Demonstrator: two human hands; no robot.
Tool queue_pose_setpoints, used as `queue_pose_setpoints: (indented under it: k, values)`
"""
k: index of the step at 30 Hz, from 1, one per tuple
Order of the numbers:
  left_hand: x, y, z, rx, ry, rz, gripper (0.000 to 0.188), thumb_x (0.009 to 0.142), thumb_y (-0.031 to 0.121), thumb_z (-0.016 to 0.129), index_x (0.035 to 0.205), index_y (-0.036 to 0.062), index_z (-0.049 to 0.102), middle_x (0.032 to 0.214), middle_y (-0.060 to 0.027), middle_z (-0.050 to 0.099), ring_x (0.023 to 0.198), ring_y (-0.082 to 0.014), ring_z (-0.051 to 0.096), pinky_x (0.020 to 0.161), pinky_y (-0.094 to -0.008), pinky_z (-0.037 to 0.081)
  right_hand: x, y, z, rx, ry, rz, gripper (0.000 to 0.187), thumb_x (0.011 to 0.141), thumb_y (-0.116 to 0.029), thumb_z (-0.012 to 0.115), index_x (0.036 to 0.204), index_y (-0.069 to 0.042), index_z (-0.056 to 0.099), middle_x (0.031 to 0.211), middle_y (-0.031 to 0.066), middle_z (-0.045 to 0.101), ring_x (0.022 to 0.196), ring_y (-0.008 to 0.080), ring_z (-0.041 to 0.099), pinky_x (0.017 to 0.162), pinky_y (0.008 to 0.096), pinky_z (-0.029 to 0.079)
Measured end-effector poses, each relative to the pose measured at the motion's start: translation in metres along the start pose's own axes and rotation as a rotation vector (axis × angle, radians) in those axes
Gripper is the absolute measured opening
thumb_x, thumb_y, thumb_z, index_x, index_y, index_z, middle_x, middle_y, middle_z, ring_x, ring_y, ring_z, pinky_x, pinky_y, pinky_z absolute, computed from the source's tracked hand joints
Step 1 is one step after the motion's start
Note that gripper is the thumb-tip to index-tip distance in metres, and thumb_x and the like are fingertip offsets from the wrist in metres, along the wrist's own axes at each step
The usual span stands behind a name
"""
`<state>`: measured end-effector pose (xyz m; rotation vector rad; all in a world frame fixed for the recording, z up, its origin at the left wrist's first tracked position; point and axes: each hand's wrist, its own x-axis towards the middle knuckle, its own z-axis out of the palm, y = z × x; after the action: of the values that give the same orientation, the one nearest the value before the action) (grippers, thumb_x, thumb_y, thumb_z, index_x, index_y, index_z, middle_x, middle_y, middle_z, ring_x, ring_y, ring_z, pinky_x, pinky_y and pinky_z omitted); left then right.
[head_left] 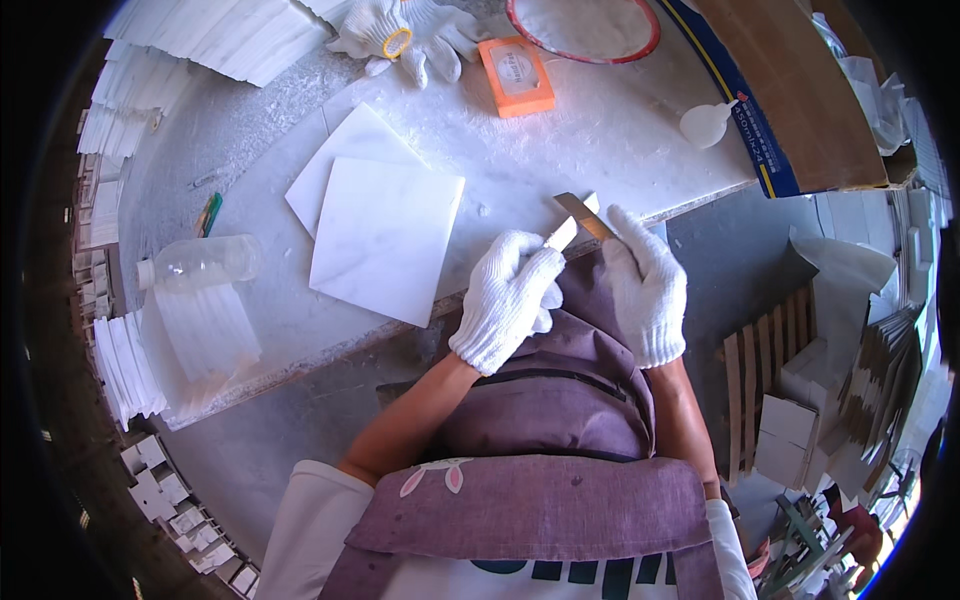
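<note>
My left hand (508, 300), in a white knitted glove, is closed around a thin white strip (564, 233) that sticks out past the thumb. My right hand (648, 290), gloved the same way, is closed on a flat tan blade-like piece (584, 215). Both pieces meet or overlap in front of me near the table edge; whether they touch, I cannot tell. Left of my hands a square white marble tile (385, 240) lies on the table, partly covering another tile (345, 150) turned at an angle.
On the table (270, 330) are a clear plastic bottle (205, 262), a green pen (209, 215), spare gloves (430, 38), an orange box (516, 76), a red-rimmed basin (652, 40) and a white squeeze bulb (706, 124). Tile stacks (220, 40) stand far left, a cardboard box (790, 80) far right.
</note>
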<state>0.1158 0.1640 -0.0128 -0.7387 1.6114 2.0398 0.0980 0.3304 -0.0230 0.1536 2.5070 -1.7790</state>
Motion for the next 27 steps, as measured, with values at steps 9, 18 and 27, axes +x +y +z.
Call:
queue_pose_setpoints:
  k: [9, 18, 27]
  values:
    - [0.001, -0.007, -0.01, -0.031, -0.075, 0.133, 0.026, 0.098, 0.016, 0.058, 0.119, -0.0004, 0.055, 0.08, -0.0108, 0.065, 0.057, -0.0118, 0.06, 0.048, -0.0244, 0.048, 0.007, 0.008, -0.002, -0.18, -0.049, -0.177, 0.032, 0.092, -0.003, 0.061, 0.123, -0.001, 0.064, 0.088, 0.0164, 0.069, 0.077, 0.0234, 0.068, 0.072, 0.0302, 0.053]
    - [-0.001, -0.016, -0.004, 0.269, 0.053, 0.225, 0.024, 0.097, 0.014, 0.058, 0.115, -0.0016, 0.057, 0.083, -0.0098, 0.066, 0.063, -0.0121, 0.063, 0.057, -0.0262, 0.052, -0.015, 0.006, 0.012, -0.126, -0.172, -0.206, 0.036, 0.088, -0.005, 0.063, 0.124, -0.003, 0.064, 0.093, 0.0185, 0.069, 0.084, 0.0304, 0.07, 0.075, 0.0338, 0.055]
    - [0.011, -0.031, -0.008, 0.425, 0.142, 0.44, 0.02, 0.095, 0.012, 0.061, 0.109, -0.0017, 0.06, 0.09, -0.0126, 0.066, 0.076, -0.0161, 0.062, 0.07, -0.0321, 0.051, -0.026, 0.012, 0.027, -0.018, -0.165, -0.053, 0.039, 0.088, -0.006, 0.063, 0.126, 0.0, 0.061, 0.086, 0.0187, 0.067, 0.076, 0.0293, 0.067, 0.07, 0.0342, 0.053]
